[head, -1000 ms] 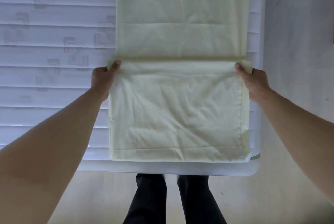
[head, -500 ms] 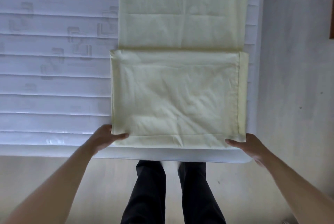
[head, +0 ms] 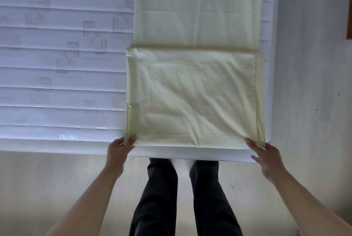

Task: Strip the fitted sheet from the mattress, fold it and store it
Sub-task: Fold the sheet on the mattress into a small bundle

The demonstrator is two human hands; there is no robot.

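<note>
— What are the hands doing?

— The left hand [head: 119,147] pinches the near left corner of the folded sheet [head: 194,98], thumb on top of the cloth and the other fingers hidden under it. The right hand [head: 266,157] grasps the near right corner the same way, thumb laid over the edge, fingers spread below along the mattress [head: 62,75] rim.

— And the arms?

— Both reach forward and inward from the lower corners, wrists straight, palms turned toward each other.

— Where does the sheet lie?

— On the mattress, by its near right corner. The folded part sits flat along the near edge, doubled over a longer strip running toward the far edge.

— Anything else?

— Dark trouser legs [head: 182,197] stand on the pale floor [head: 57,178] just before the mattress.
</note>
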